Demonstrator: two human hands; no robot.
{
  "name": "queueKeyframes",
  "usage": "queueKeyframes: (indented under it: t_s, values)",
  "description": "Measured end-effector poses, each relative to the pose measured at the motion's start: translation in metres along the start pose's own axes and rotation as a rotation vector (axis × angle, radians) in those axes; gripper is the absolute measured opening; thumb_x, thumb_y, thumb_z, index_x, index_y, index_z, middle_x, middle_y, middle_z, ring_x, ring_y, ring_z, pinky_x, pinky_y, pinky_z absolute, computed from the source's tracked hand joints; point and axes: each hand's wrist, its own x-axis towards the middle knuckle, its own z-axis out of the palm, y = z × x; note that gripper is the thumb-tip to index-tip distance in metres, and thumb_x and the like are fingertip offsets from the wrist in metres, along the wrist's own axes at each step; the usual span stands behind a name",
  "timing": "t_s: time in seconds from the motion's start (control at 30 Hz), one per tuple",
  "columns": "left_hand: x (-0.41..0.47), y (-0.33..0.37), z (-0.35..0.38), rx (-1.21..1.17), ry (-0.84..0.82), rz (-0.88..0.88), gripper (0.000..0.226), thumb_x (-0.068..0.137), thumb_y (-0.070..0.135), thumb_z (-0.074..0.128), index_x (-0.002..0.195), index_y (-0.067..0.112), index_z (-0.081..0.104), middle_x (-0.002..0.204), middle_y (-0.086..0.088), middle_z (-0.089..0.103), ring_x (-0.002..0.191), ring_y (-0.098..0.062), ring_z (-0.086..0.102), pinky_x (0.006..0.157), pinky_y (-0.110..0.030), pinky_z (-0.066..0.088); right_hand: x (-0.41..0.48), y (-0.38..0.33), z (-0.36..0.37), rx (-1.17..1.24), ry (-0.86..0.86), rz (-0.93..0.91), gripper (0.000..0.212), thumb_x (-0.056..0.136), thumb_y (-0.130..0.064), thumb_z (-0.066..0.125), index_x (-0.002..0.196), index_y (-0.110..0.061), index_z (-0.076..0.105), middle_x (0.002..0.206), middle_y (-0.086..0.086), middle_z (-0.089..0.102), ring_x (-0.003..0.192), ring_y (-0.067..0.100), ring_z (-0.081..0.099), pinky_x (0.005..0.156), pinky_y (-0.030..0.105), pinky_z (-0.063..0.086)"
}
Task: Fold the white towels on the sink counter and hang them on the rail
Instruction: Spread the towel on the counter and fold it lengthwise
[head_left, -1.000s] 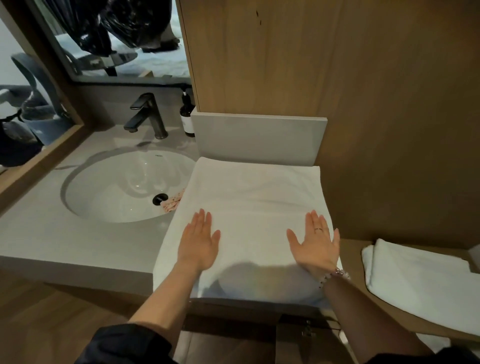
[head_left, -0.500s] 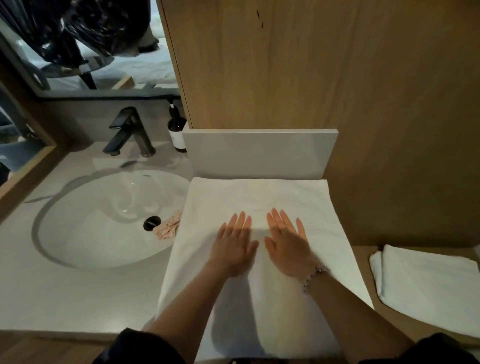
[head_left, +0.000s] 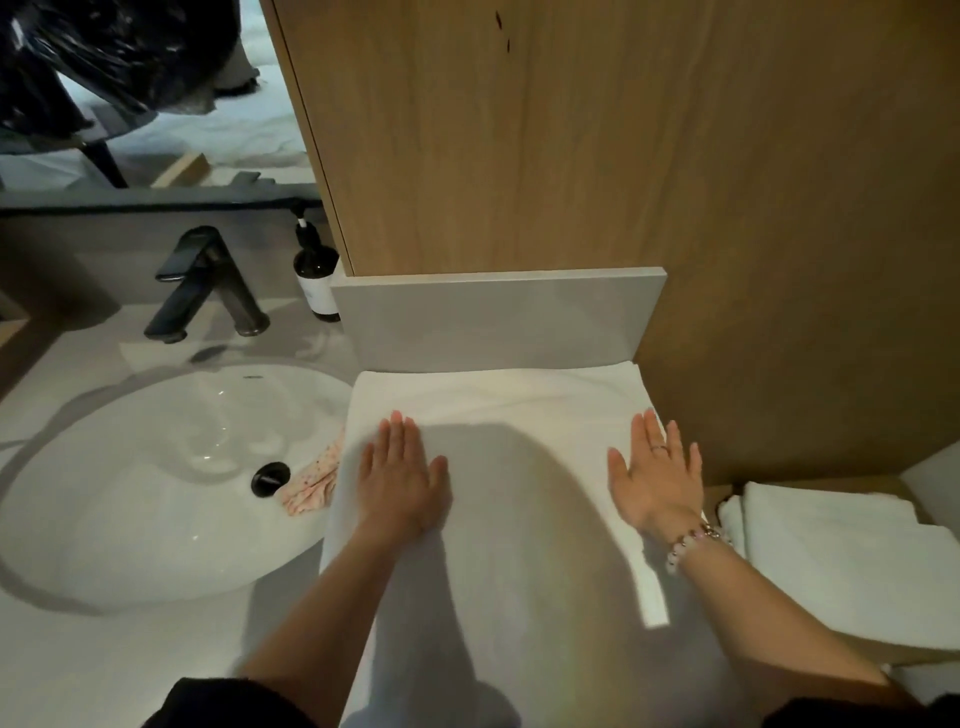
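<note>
A white towel (head_left: 509, 410) lies spread flat on the sink counter, its far edge against a grey upstand and its near end hanging over the counter's front. My left hand (head_left: 400, 475) presses flat on the towel near its left edge, fingers straight. My right hand (head_left: 657, 470) lies flat near the right edge, fingers spread, with a ring and a bead bracelet. A second white towel (head_left: 841, 566), folded, rests on a lower wooden shelf to the right. No rail is in view.
The white basin (head_left: 156, 483) sits left of the towel, with a speckled pink cloth (head_left: 311, 480) by its black drain. A black faucet (head_left: 208, 283) and a dark pump bottle (head_left: 317, 275) stand at the back. A wooden panel (head_left: 623, 156) rises behind the grey upstand (head_left: 493, 317).
My hands, side by side at the towel's middle half a second ago, have slid apart to its left and right edges. The view has moved closer over the counter.
</note>
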Motion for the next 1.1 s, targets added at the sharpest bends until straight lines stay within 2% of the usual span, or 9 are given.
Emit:
queueKeyframes:
  t_s: [0.1,0.27,0.33,0.43,0.57,0.63,0.87,1.0,1.1]
  values:
    - [0.008,0.019,-0.009,0.016,-0.006,-0.120,0.067,0.100,0.041,0.021,0.149,0.002,-0.004,0.158,-0.013,-0.010,0.145,-0.024,-0.012,0.116,-0.041,-0.007,0.012,-0.016,-0.009,0.014,0.084,-0.019,0.062,0.099,-0.037,0.026,0.152,-0.011,0.005,0.160,0.004,-0.003,0.146,0.019,-0.007,0.117,0.042,-0.004]
    - [0.034,0.062,-0.007,0.052,-0.003,0.146,0.058,0.101,0.039,0.015,0.150,0.014,-0.004,0.158,-0.002,-0.011,0.145,-0.017,-0.012,0.117,-0.036,-0.004,0.037,-0.078,-0.018,0.020,0.128,-0.513,0.061,0.093,-0.036,0.012,0.148,-0.014,0.026,0.157,0.006,0.018,0.146,0.025,0.014,0.116,0.045,0.010]
    - [0.040,0.067,-0.004,0.063,-0.042,0.189,0.056,0.102,0.040,0.012,0.151,0.017,-0.004,0.158,-0.001,-0.012,0.145,-0.017,-0.013,0.116,-0.036,-0.006,0.045,-0.086,-0.007,-0.027,0.069,-0.595,0.066,0.090,-0.037,0.008,0.145,-0.013,0.036,0.153,0.006,0.028,0.141,0.027,0.028,0.113,0.047,0.021]
    - [0.042,0.058,0.004,0.075,-0.065,0.221,0.057,0.100,0.044,0.011,0.151,0.023,-0.005,0.158,0.001,-0.015,0.144,-0.019,-0.017,0.116,-0.041,-0.009,0.053,-0.076,0.011,-0.042,0.042,-0.555,0.066,0.093,-0.043,0.010,0.138,-0.013,0.048,0.145,0.007,0.044,0.132,0.026,0.045,0.107,0.047,0.030]
    - [0.048,0.047,0.005,0.054,-0.052,0.151,0.061,0.098,0.050,0.011,0.151,0.024,-0.006,0.157,-0.001,-0.018,0.144,-0.022,-0.019,0.117,-0.044,-0.010,0.059,-0.060,0.015,-0.001,0.067,-0.447,0.089,0.075,-0.061,-0.010,0.151,-0.021,0.012,0.159,-0.004,0.006,0.147,0.015,0.005,0.116,0.033,-0.003]
    - [0.049,0.039,0.004,0.043,-0.003,0.047,0.061,0.098,0.048,0.010,0.151,0.021,-0.005,0.157,-0.004,-0.016,0.145,-0.022,-0.015,0.117,-0.042,-0.007,0.061,-0.048,0.010,0.018,0.068,-0.367,0.092,0.071,-0.062,-0.013,0.152,-0.023,0.007,0.159,-0.006,0.000,0.147,0.012,-0.002,0.116,0.032,-0.005]
    - [0.046,-0.003,-0.006,-0.097,0.107,-0.076,0.083,0.081,0.051,-0.001,0.150,0.006,0.006,0.158,-0.012,-0.004,0.146,-0.028,-0.005,0.117,-0.034,-0.003,0.061,-0.025,0.004,0.098,0.159,-0.188,0.077,0.087,-0.060,0.016,0.150,-0.016,0.020,0.158,0.000,0.017,0.146,0.020,0.009,0.117,0.037,0.002]
    - [0.046,-0.005,-0.007,-0.120,0.078,-0.087,0.067,0.097,0.046,0.012,0.150,0.007,0.003,0.158,-0.009,-0.007,0.146,-0.024,-0.007,0.117,-0.032,-0.002,0.062,-0.025,0.008,0.167,0.195,-0.088,0.095,0.076,-0.070,0.015,0.149,-0.010,0.023,0.157,0.004,0.022,0.146,0.021,0.012,0.117,0.035,0.009]
    - [0.054,-0.013,-0.013,-0.116,0.015,-0.078,0.065,0.100,0.041,0.030,0.150,0.005,0.008,0.159,-0.011,-0.001,0.146,-0.025,0.000,0.118,-0.034,0.005,0.064,-0.026,0.006,0.271,0.235,-0.013,0.081,0.085,-0.057,0.037,0.146,-0.004,0.028,0.153,0.012,0.028,0.143,0.027,0.022,0.113,0.039,0.020]
